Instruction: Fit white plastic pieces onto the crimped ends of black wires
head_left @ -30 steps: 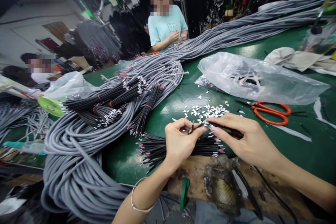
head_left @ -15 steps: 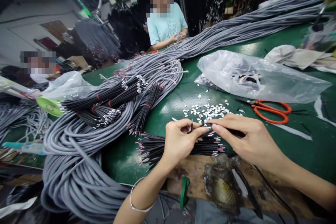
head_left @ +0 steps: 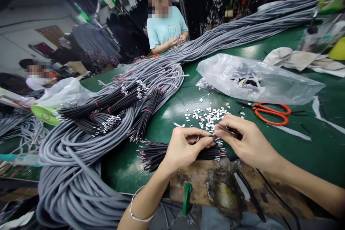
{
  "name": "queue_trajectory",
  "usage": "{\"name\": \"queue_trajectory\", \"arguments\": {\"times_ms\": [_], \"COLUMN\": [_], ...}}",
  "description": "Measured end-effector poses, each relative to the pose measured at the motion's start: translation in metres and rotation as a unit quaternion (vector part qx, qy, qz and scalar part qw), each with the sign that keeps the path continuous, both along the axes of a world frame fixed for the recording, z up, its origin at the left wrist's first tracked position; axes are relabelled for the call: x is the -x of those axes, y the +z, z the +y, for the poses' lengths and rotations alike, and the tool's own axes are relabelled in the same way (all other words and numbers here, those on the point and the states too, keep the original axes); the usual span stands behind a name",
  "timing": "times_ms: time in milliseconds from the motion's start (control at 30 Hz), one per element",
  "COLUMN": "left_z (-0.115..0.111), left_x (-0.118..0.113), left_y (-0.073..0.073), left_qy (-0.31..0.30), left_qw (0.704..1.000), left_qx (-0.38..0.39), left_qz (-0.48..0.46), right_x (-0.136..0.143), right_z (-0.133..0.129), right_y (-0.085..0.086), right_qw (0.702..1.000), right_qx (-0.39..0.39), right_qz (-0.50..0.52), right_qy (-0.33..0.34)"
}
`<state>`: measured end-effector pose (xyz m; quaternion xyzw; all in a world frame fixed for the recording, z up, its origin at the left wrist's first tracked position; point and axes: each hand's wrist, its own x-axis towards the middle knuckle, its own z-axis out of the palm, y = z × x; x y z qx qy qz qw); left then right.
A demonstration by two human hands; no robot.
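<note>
My left hand (head_left: 185, 147) is closed in a pinch on a thin dark wire, its fingertips close to those of my right hand. My right hand (head_left: 245, 140) is closed round dark tweezers (head_left: 229, 130), whose tips are hidden among the fingers. Just below the hands lies a pile of short black wires (head_left: 153, 152) with stripped red and white ends. Small white pieces (head_left: 211, 116) are scattered on the green table (head_left: 169, 118) beyond my fingertips.
Orange-handled scissors (head_left: 272, 113) and a clear plastic bag (head_left: 258, 82) lie at the right. Grey cables (head_left: 67, 151) and tied black wire bundles (head_left: 147, 115) fill the left. A wooden board (head_left: 194, 179) is at the front edge. A person (head_left: 167, 30) sits across the table.
The view has shifted slightly. My right fingers have drawn closer together and rotated near my left fingertips, and the dark tool now sits higher in my right hand.
</note>
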<state>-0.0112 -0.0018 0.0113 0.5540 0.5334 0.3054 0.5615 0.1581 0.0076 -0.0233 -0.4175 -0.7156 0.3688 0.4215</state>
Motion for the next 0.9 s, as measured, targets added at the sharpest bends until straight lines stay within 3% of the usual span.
{"name": "queue_trajectory", "arguments": {"times_ms": [233, 300, 433, 533, 633, 767, 900], "left_z": [0.001, 0.002, 0.005, 0.007, 0.008, 0.007, 0.005], "left_x": [-0.005, -0.003, 0.004, 0.008, 0.009, 0.006, 0.002], "left_y": [-0.005, -0.007, -0.011, -0.01, -0.007, -0.009, -0.011], "left_qy": [0.146, 0.13, 0.006, -0.045, -0.024, 0.058, 0.114], "left_qw": [0.986, 0.984, 0.982, 0.965, 0.959, 0.983, 0.99], "left_qx": [-0.058, -0.076, -0.12, -0.172, -0.173, -0.1, -0.073], "left_qz": [0.064, 0.092, 0.143, 0.194, 0.224, 0.14, 0.051], "right_x": [0.004, 0.004, 0.0, -0.003, -0.004, -0.001, 0.003], "right_z": [-0.003, -0.003, -0.003, -0.002, 0.001, 0.002, -0.001], "right_y": [0.003, 0.006, 0.003, -0.008, -0.015, -0.011, -0.006], "right_qw": [0.999, 0.999, 0.995, 0.989, 0.966, 0.984, 0.993], "right_qx": [0.032, 0.015, -0.043, -0.073, -0.048, -0.032, -0.03], "right_qz": [0.001, 0.017, 0.006, -0.113, -0.253, -0.174, -0.098], "right_qy": [-0.009, -0.022, -0.086, -0.056, -0.002, -0.032, -0.062]}}
